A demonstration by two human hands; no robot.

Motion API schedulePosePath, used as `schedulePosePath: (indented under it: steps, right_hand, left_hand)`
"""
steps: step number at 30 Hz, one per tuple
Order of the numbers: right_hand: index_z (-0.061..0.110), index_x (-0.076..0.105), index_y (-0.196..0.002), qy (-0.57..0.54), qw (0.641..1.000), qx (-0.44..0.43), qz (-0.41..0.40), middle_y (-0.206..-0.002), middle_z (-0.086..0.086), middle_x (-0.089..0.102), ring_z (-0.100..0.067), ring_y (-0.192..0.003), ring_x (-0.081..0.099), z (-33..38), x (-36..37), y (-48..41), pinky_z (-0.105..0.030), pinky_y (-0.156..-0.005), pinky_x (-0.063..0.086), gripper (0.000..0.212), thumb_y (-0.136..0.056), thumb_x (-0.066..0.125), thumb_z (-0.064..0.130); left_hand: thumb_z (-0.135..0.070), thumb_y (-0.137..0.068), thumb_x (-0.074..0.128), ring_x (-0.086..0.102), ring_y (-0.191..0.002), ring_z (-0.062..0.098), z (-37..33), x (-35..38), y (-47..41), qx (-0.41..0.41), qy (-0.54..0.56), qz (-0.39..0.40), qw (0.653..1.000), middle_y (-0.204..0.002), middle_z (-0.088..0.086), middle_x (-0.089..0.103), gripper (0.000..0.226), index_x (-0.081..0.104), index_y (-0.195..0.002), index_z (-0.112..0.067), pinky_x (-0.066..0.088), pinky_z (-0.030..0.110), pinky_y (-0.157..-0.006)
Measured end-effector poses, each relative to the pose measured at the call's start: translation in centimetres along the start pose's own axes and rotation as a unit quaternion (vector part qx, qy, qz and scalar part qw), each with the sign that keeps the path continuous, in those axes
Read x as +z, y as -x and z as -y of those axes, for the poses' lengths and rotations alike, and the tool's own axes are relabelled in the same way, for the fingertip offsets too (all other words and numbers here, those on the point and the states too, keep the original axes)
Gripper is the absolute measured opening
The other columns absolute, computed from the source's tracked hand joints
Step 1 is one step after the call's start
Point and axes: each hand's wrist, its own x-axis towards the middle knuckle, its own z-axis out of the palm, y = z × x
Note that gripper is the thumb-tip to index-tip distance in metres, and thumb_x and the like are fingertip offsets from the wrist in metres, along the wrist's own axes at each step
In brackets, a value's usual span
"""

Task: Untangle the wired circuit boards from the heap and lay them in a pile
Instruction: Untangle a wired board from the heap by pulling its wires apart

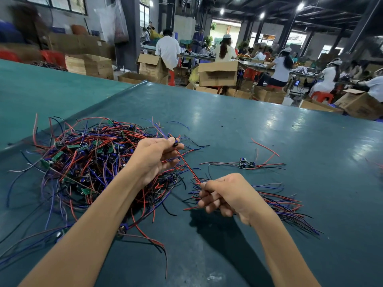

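Heap [89, 158] of tangled red, blue and black wired boards sits on green table [269, 125]. Left hand [155, 156] at heap's right edge, pinching one small board [176, 141]. Its red wire [187, 165] runs to right hand [226, 195], just right of heap, fist closed round a bundle of wires [279, 200]. Small pile [246, 163] lies further right of heap.
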Motion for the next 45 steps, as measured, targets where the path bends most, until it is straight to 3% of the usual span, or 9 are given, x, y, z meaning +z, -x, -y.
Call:
schedulePosePath:
  steps: [18, 24, 29, 35, 40, 45]
  right_hand:
    - [0.011, 0.062, -0.065, 0.064, 0.996, 0.061, -0.012, -0.050, -0.004, 0.060, -0.010, -0.032, 0.041, -0.1, -0.7, 0.3, -0.013, -0.032, 0.018, 0.037, -0.097, 0.063, 0.030]
    - [0.015, 0.062, -0.046, 0.055, 0.995, 0.074, -0.039, -0.044, -0.002, 0.050, -0.011, -0.030, 0.031, -0.4, -1.6, 0.2, -0.012, -0.038, 0.020, 0.054, -0.089, 0.070, 0.045]
    - [0.013, 0.055, -0.051, -0.118, 0.988, 0.030, -0.099, -0.044, -0.001, 0.031, -0.011, -0.032, 0.019, -1.0, -2.7, -0.5, -0.011, -0.042, 0.019, 0.057, -0.093, 0.065, 0.051]
    - [0.011, 0.053, -0.057, -0.280, 0.922, -0.082, -0.254, -0.042, 0.000, 0.032, -0.012, -0.030, 0.022, -1.4, -3.2, -1.2, -0.013, -0.036, 0.019, 0.049, -0.099, 0.059, 0.036]
    - [0.015, 0.057, -0.042, -0.254, 0.888, -0.133, -0.360, -0.037, -0.003, 0.034, -0.016, -0.029, 0.024, -1.8, -2.4, -1.8, -0.017, -0.036, 0.021, 0.058, -0.096, 0.056, 0.035]
    - [0.014, 0.061, -0.046, -0.167, 0.880, -0.197, -0.399, -0.035, -0.002, 0.041, -0.016, -0.032, 0.034, -2.3, -1.0, -2.0, -0.024, -0.044, 0.031, 0.059, -0.097, 0.053, 0.044]
  left_hand:
    - [-0.017, -0.102, 0.057, 0.059, -0.062, 0.007, 0.7, 0.4, 0.0, 0.002, -0.017, -0.002, 1.000, -0.089, 0.006, 0.074, 0.020, 0.066, -0.113, -0.003, 0.057, 0.026, -0.059]
    - [-0.021, -0.101, 0.059, 0.062, -0.065, 0.007, 0.7, 0.4, 0.2, -0.001, 0.012, 0.005, 1.000, -0.098, 0.009, 0.075, 0.025, 0.067, -0.116, -0.003, 0.058, 0.026, -0.063]
    - [-0.020, -0.098, 0.063, 0.067, -0.069, 0.010, 0.2, -0.2, 0.2, -0.007, 0.062, 0.015, 0.998, -0.101, 0.011, 0.076, 0.018, 0.070, -0.106, -0.005, 0.057, 0.028, -0.066]
    - [-0.022, -0.091, 0.070, 0.070, -0.081, 0.014, 0.3, 0.1, 0.5, 0.009, 0.113, 0.020, 0.993, -0.098, 0.006, 0.075, 0.020, 0.072, -0.106, -0.009, 0.057, 0.026, -0.068]
    - [-0.025, -0.084, 0.069, 0.068, -0.087, 0.011, 0.6, 0.7, 1.0, 0.038, 0.119, 0.068, 0.990, -0.108, 0.006, 0.072, 0.036, 0.071, -0.116, -0.009, 0.052, 0.024, -0.068]
    - [-0.016, -0.093, 0.061, 0.065, -0.089, 0.011, 1.1, 1.0, 1.2, 0.038, 0.142, 0.090, 0.985, -0.113, 0.004, 0.072, 0.039, 0.062, -0.131, -0.009, 0.048, 0.027, -0.070]
